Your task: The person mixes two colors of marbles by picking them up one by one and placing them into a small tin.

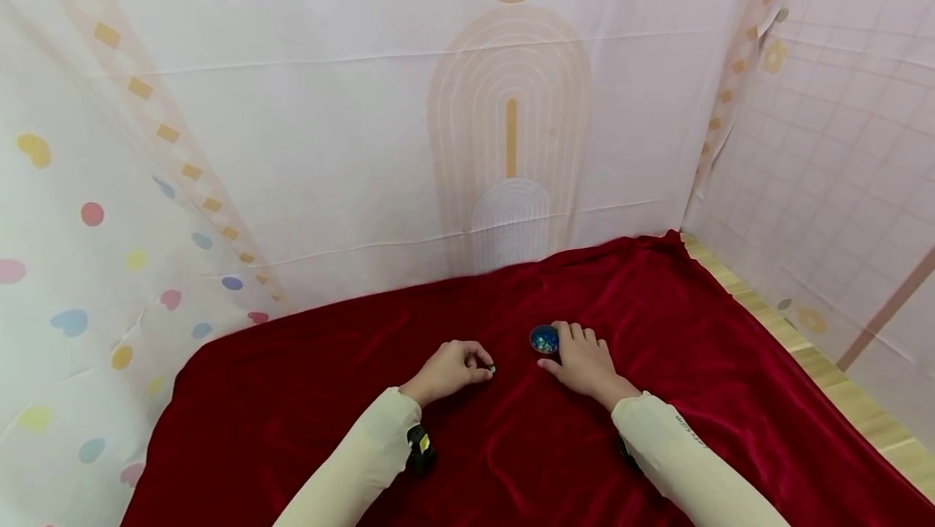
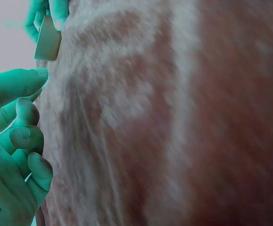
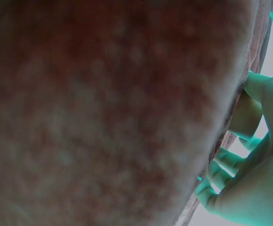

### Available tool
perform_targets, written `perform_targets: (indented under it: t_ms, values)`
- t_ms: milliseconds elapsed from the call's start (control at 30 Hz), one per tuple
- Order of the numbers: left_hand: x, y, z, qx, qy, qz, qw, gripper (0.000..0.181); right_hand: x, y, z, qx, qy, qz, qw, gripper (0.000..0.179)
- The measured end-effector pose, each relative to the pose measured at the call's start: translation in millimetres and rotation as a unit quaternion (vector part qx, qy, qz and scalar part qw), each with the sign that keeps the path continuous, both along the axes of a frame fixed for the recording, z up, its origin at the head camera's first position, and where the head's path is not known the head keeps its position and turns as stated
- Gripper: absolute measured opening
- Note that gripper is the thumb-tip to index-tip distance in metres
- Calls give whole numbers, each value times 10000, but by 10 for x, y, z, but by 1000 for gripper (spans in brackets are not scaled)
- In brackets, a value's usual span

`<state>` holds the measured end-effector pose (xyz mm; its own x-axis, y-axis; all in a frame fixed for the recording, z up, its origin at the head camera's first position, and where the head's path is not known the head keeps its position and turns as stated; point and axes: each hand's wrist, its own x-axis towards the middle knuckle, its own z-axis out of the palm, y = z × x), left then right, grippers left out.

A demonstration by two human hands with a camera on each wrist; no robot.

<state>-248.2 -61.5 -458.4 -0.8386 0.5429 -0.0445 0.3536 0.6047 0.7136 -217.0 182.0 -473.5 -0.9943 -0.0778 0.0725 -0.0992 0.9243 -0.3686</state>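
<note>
My left hand [image 1: 454,369] pinches a tiny pale-greenish piece [image 1: 493,369] between thumb and index fingertip, just above the red cloth. What kind of piece it is, I cannot tell. To its right, a small round dark-rimmed container [image 1: 544,339] sits on the cloth, with shiny blue and greenish bits inside. The right hand [image 1: 583,358] holds this container from its right side, thumb at the near edge and fingers at the far side. In the left wrist view the container [image 2: 48,40] shows a plain side wall. The right wrist view shows the container [image 3: 245,114] partly behind the thumb.
A dark red velvety cloth [image 1: 329,397] with soft folds covers the surface. Behind and to the left hangs a pale patterned curtain [image 1: 351,145]. Along the right edge runs a light wood-like strip [image 1: 818,377], beside another pale hanging sheet [image 1: 840,186].
</note>
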Motion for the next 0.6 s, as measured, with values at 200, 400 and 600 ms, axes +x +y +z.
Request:
perform_targets:
  t_ms: [200, 400, 600]
  values:
    - [-28, 132, 37, 117, 196, 49, 9997, 9, -9, -19, 4, 47, -17, -17, 10000, 65]
    - [-57, 259, 31, 224, 212, -36, 9995, 10, -10, -29, 10, 127, -57, -69, 9999, 65]
    - [-105, 387, 54, 246, 277, -131, 9992, 11, -12, -26, 10, 158, -29, -100, 9998, 65]
